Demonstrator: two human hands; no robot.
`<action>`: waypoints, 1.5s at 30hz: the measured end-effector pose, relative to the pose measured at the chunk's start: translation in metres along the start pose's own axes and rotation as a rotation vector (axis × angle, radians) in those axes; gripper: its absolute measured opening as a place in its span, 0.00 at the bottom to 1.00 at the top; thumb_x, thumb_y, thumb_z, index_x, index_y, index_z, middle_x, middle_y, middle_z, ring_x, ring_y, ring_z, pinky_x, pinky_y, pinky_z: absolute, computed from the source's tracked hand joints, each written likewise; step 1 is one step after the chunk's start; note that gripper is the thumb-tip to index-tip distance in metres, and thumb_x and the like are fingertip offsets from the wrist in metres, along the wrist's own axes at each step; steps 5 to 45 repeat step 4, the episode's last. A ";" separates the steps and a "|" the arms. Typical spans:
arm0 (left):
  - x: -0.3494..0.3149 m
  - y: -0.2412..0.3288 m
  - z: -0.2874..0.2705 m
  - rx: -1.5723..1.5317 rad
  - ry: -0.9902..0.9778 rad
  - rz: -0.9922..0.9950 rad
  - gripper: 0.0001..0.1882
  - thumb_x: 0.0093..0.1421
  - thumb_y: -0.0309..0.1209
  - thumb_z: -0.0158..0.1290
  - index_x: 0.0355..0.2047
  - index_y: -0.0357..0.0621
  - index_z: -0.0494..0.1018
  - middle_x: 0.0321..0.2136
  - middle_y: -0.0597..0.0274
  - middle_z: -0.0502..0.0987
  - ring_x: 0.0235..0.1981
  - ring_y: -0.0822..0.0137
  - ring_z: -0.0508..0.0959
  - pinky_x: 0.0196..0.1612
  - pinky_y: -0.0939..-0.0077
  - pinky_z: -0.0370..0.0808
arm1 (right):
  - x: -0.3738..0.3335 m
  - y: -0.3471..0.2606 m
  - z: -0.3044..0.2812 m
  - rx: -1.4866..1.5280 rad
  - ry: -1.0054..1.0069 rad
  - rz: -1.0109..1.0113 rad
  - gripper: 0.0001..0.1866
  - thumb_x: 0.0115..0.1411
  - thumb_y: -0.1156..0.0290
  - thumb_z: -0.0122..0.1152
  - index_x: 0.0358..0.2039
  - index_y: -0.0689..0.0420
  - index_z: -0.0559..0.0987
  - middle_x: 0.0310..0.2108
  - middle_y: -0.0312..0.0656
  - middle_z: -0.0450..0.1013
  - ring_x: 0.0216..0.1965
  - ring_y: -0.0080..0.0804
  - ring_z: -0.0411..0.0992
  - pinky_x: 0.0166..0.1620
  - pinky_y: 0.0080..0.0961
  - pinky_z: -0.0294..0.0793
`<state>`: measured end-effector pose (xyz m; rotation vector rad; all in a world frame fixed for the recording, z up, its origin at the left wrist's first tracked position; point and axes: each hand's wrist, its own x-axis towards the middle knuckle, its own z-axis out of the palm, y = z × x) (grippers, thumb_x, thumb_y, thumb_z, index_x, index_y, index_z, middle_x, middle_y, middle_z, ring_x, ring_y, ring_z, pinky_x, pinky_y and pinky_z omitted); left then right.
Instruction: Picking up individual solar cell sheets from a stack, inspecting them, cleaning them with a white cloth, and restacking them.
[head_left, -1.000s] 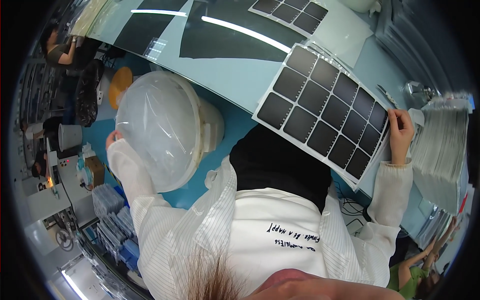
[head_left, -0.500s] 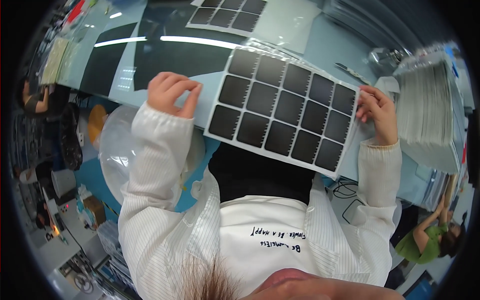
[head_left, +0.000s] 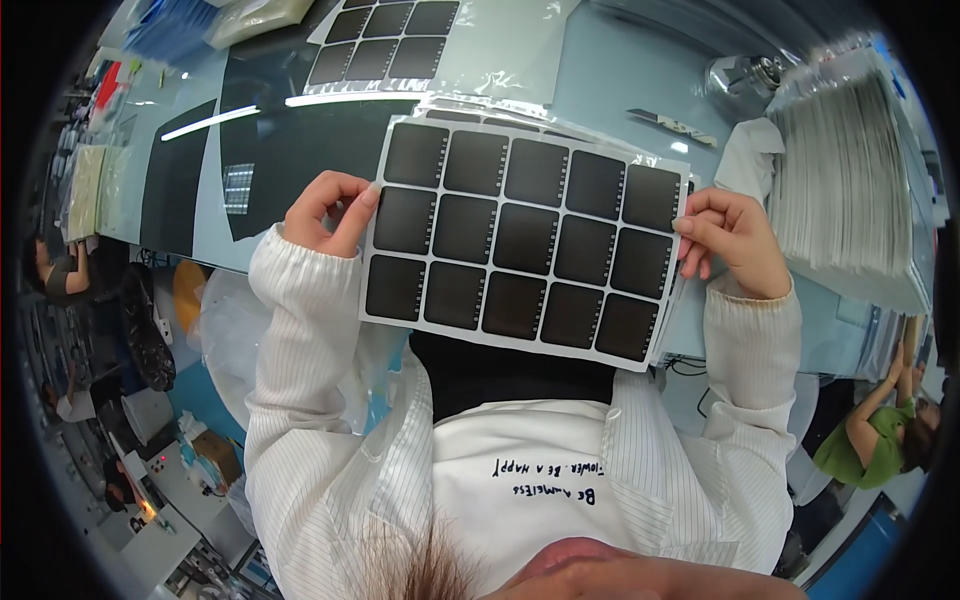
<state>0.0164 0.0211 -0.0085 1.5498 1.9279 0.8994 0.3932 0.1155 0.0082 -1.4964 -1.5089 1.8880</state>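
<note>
A white sheet (head_left: 525,238) with rows of black rounded squares, each with a dashed strip along one side, is spread between my hands at the table's near edge. My right hand (head_left: 735,240) pinches its right edge between thumb and fingers. At the left edge, my left hand (head_left: 332,213) is closed, with thumb and forefinger tips on the sheet's border. Parts of at least one more similar sheet (head_left: 455,116) peek out behind its far edge. Its near edge overhangs the table, above my lap.
Farther off lies another black-square sheet (head_left: 375,42) beside a clear plastic film (head_left: 505,50). A cutter knife (head_left: 672,127) rests at right, near crumpled white material (head_left: 748,158) and a tall stack of sheets (head_left: 845,185). Dark panels (head_left: 180,180) lie left. A person in green (head_left: 868,445) is at far right.
My left hand has come to the sheet's left edge, where before it was apart from it. The sheet has shifted left in view and turned closer to level; my right hand still holds it.
</note>
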 end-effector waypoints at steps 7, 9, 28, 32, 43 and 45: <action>-0.012 -0.017 -0.008 -0.166 -0.086 -0.068 0.07 0.55 0.30 0.53 0.26 0.39 0.73 0.21 0.69 0.71 0.24 0.79 0.65 0.30 0.83 0.64 | 0.007 0.006 0.007 -0.002 -0.032 0.051 0.07 0.55 0.74 0.55 0.34 0.64 0.72 0.19 0.40 0.72 0.17 0.23 0.72 0.16 0.13 0.66; -0.012 -0.017 -0.008 -0.166 -0.086 -0.068 0.07 0.55 0.30 0.53 0.26 0.39 0.73 0.21 0.69 0.71 0.24 0.79 0.65 0.30 0.83 0.64 | 0.007 0.006 0.007 -0.002 -0.032 0.051 0.07 0.55 0.74 0.55 0.34 0.64 0.72 0.19 0.40 0.72 0.17 0.23 0.72 0.16 0.13 0.66; -0.012 -0.017 -0.008 -0.166 -0.086 -0.068 0.07 0.55 0.30 0.53 0.26 0.39 0.73 0.21 0.69 0.71 0.24 0.79 0.65 0.30 0.83 0.64 | 0.007 0.006 0.007 -0.002 -0.032 0.051 0.07 0.55 0.74 0.55 0.34 0.64 0.72 0.19 0.40 0.72 0.17 0.23 0.72 0.16 0.13 0.66; -0.012 -0.017 -0.008 -0.166 -0.086 -0.068 0.07 0.55 0.30 0.53 0.26 0.39 0.73 0.21 0.69 0.71 0.24 0.79 0.65 0.30 0.83 0.64 | 0.007 0.006 0.007 -0.002 -0.032 0.051 0.07 0.55 0.74 0.55 0.34 0.64 0.72 0.19 0.40 0.72 0.17 0.23 0.72 0.16 0.13 0.66; -0.012 -0.017 -0.008 -0.166 -0.086 -0.068 0.07 0.55 0.30 0.53 0.26 0.39 0.73 0.21 0.69 0.71 0.24 0.79 0.65 0.30 0.83 0.64 | 0.007 0.006 0.007 -0.002 -0.032 0.051 0.07 0.55 0.74 0.55 0.34 0.64 0.72 0.19 0.40 0.72 0.17 0.23 0.72 0.16 0.13 0.66; -0.012 -0.017 -0.008 -0.166 -0.086 -0.068 0.07 0.55 0.30 0.53 0.26 0.39 0.73 0.21 0.69 0.71 0.24 0.79 0.65 0.30 0.83 0.64 | 0.007 0.006 0.007 -0.002 -0.032 0.051 0.07 0.55 0.74 0.55 0.34 0.64 0.72 0.19 0.40 0.72 0.17 0.23 0.72 0.16 0.13 0.66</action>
